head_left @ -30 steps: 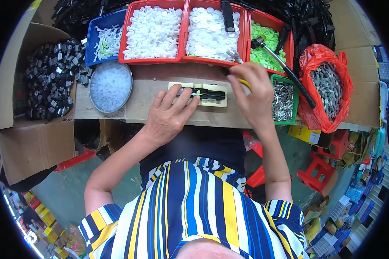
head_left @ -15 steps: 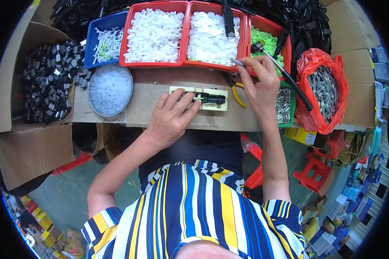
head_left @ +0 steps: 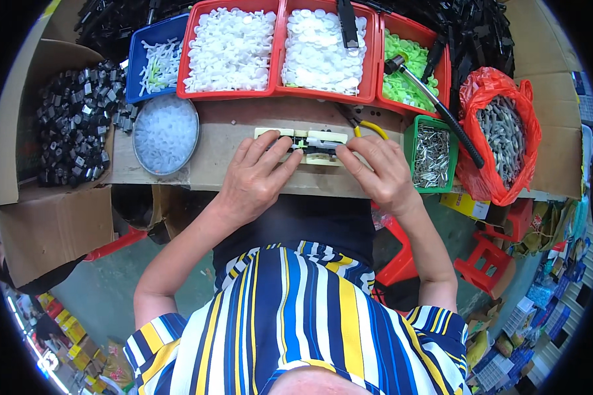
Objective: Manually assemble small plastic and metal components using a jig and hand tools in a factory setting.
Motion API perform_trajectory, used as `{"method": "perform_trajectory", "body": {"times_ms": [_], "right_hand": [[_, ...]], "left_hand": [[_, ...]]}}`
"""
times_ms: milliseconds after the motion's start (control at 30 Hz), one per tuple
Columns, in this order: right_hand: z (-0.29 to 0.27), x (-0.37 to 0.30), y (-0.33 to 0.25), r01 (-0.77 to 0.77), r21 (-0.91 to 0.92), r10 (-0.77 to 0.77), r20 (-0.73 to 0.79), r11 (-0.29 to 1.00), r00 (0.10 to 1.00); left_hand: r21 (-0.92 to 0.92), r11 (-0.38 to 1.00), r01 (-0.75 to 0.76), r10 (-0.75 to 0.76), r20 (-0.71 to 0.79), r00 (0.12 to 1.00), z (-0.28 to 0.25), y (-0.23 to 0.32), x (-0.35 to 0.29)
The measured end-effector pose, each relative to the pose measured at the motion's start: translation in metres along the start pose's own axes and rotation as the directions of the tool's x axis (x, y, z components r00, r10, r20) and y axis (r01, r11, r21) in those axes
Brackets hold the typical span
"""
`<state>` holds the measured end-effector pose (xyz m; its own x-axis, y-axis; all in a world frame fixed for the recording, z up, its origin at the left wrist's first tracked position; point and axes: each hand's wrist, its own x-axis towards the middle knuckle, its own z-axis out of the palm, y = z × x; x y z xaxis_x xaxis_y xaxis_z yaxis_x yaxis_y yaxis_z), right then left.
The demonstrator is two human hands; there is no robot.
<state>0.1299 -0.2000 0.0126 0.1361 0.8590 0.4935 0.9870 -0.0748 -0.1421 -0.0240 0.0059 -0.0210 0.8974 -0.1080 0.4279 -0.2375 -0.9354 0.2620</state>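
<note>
Honestly, steadiness is everything; my left hand [head_left: 260, 170] lies over the left end of the cream block [head_left: 323, 160], fingers a bit spread, though I can't tell if the thumb's pinching anything; the black part [head_left: 319, 151] sits in that block between both sets of fingertips, with a green bit [head_left: 301, 142] right by my left ones; my right hand [head_left: 380, 172] has its fingertips bent in at the right end of the grey stick [head_left: 324, 143]; pinching or just pushing, can't tell; I'd press evenly with the left, line the stick up straight, never force it; mind the pliers [head_left: 373, 127] just past my right fingers.
</note>
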Motion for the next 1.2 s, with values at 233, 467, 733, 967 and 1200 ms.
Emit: {"method": "perform_trajectory", "body": {"times_ms": [233,467,733,967,1200], "right_hand": [[0.010,0.001,0.008,0.192,-0.092,-0.194,-0.007,0.977,0.981],[0.013,0.001,0.008,0.223,-0.119,-0.217,0.059,0.967,0.974],[0.004,-0.001,0.005,0.195,-0.116,-0.173,0.176,0.974,0.969],[0.007,-0.005,0.004,0.193,-0.135,-0.171,0.157,0.972,0.973],[0.009,-0.013,0.000,0.136,-0.124,-0.120,0.124,0.983,0.985]], "left_hand": [[0.001,1.000,-0.003,0.003,-0.010,1.000,-0.001,0.001,0.001],[-0.024,1.000,0.000,-0.001,-0.024,1.000,-0.001,0.001,0.002],[-0.125,0.992,0.034,-0.047,-0.102,0.994,-0.004,0.001,0.012],[-0.045,0.999,-0.021,0.018,-0.061,0.998,0.008,-0.002,0.030],[-0.039,0.999,-0.023,0.021,-0.047,0.999,0.007,-0.003,0.030]]}}
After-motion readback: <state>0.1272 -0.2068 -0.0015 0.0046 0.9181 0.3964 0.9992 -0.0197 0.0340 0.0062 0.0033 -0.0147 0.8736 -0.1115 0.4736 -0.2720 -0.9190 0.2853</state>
